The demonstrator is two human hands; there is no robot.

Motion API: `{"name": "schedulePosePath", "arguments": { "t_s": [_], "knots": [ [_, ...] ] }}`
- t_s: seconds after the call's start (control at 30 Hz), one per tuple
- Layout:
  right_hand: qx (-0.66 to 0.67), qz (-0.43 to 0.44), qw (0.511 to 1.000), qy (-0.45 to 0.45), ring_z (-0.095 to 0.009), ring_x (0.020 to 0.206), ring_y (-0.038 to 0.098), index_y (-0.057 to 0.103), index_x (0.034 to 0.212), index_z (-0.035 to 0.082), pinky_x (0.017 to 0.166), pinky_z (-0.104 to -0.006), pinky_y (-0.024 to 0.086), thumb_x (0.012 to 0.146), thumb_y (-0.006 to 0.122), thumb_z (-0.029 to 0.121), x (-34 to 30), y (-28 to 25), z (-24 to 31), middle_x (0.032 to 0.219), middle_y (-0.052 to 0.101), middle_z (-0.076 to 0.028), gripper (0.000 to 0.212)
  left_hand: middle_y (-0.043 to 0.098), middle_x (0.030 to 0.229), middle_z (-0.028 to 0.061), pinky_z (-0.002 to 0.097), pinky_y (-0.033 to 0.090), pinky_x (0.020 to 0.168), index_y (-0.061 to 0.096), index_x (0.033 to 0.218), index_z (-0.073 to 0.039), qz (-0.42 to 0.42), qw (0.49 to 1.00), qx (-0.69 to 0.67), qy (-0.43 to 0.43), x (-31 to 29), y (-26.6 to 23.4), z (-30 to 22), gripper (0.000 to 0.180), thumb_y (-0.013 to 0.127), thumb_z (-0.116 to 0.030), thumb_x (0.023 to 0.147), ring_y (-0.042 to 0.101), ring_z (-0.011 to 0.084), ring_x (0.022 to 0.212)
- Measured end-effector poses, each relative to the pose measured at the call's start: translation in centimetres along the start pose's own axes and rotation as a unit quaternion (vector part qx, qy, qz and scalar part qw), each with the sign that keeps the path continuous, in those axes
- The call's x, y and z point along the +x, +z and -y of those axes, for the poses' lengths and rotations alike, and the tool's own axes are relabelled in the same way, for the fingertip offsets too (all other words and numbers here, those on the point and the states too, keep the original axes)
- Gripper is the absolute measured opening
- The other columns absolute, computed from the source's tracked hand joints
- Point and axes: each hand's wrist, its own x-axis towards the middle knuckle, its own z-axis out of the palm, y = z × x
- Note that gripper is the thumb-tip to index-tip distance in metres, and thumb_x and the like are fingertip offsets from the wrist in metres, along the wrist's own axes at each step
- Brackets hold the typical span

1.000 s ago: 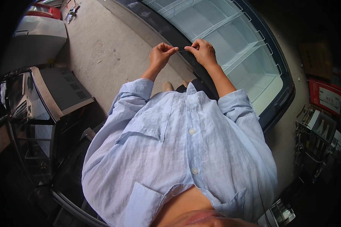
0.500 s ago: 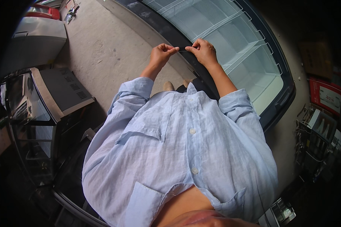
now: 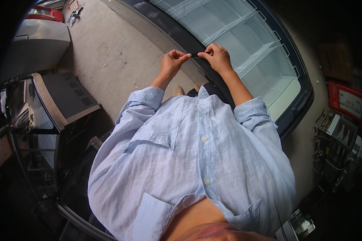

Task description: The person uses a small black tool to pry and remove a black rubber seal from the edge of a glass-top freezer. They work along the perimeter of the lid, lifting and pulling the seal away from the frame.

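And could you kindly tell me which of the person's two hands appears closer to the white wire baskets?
The right hand, which partly overlaps the white wire baskets in view; the left hand appears farther left, mostly outside the dark rim.

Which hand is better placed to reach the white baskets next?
Probably the right hand: in view it overlaps the white baskets, while the left hand sits farther from them. Both pinch a dark strip.

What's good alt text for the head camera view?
A person's left hand and right hand pinch something thin between them, near a dark-rimmed chest with white wire baskets. The shirt is light blue, the floor gray.
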Motion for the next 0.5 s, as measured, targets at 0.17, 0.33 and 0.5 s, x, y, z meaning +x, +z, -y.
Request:
{"name": "schedulePosePath", "arguments": {
  "t_s": [0.17,0.33,0.5],
  "knots": [
    [0.009,-0.018,1.0,0.001,-0.024,0.068,0.057,0.061,0.074,0.006,0.067,-0.037,0.047,0.073,0.082,0.04,-0.1,0.2,-0.1,0.067,0.059,-0.006,0.04,0.067,0.071,0.0013,0.0247,0.046,0.057,0.068,0.077,-0.004,-0.009,1.0,-0.001,0.005,0.3,0.2,0.1,0.034,0.085,-0.034,0.074,0.059,0.0079,0.064],
    [0.023,-0.018,1.0,0.005,-0.024,0.067,0.057,0.061,0.074,0.006,0.067,-0.0372,0.047,0.073,0.082,0.04,-0.6,0.0,-0.2,0.068,0.059,-0.006,0.04,0.068,0.071,0.0014,0.0259,0.047,0.06,0.069,0.079,-0.005,-0.016,0.999,0.028,0.02,0.1,0.5,0.7,0.036,0.084,-0.038,0.074,0.06,0.0089,0.065],
    [0.006,-0.025,1.0,-0.013,-0.024,0.068,0.057,0.06,0.074,0.005,0.065,-0.0369,0.047,0.073,0.082,0.039,-0.9,0.0,-0.4,0.068,0.06,-0.006,0.04,0.068,0.072,0.0014,0.0252,0.047,0.06,0.069,0.08,-0.006,-0.008,1.0,0.021,0.001,-0.5,0.7,1.1,0.035,0.084,-0.037,0.075,0.06,0.0083,0.065]
  ]
}}
